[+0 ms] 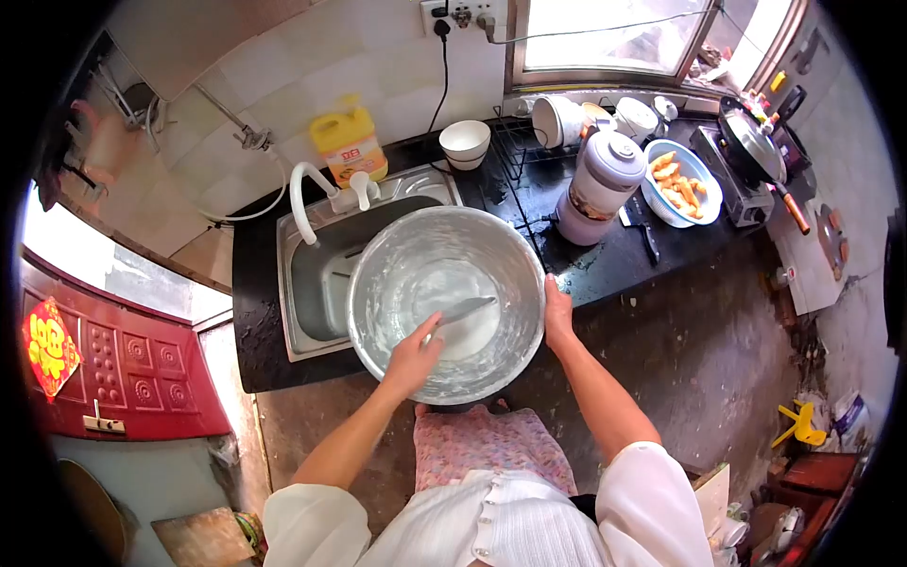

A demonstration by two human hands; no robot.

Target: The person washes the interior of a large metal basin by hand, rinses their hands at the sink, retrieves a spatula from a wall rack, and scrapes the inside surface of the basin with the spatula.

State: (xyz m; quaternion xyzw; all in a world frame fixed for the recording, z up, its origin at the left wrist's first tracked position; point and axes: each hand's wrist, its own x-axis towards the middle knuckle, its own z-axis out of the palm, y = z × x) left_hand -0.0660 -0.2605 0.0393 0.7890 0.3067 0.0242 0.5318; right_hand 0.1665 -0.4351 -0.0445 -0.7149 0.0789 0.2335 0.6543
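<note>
Along the far wall, a long black bench [257, 317], shiny in spots. Pale tiles on the wall [397, 80], and a window [605, 38] at the far right. Down below, a dull brown floor [694, 331]. On the left, a red door [142, 369] with one bright red and gold sign [49, 348]. On the right, a small yellow stool [806, 423] on the floor.

Now to count. One big metal bowl [387, 274], in the middle, over the near edge of the bench and in front of the right part of one sink [307, 283]. Hard to tell if set down on the bench or held up. Inside, white stuff [477, 342], smeared up the sides too. One flat metal tool [465, 309] in there, gripped by the curled fingers of the left hand [413, 361]. Right hand [558, 310] on the outside of the big metal bowl, with fingers against the right side.

At the far side of the sink, one white tap [299, 194] and one yellow jug [348, 144]. Farther right, one small white bowl [465, 144]. To the right of that, one blender [600, 184], one knife [647, 238] and one blue basket [712, 210] of orange pieces [675, 181], too heaped up to count. At the far right end, one stove [754, 206] with one pan [751, 142].
</note>
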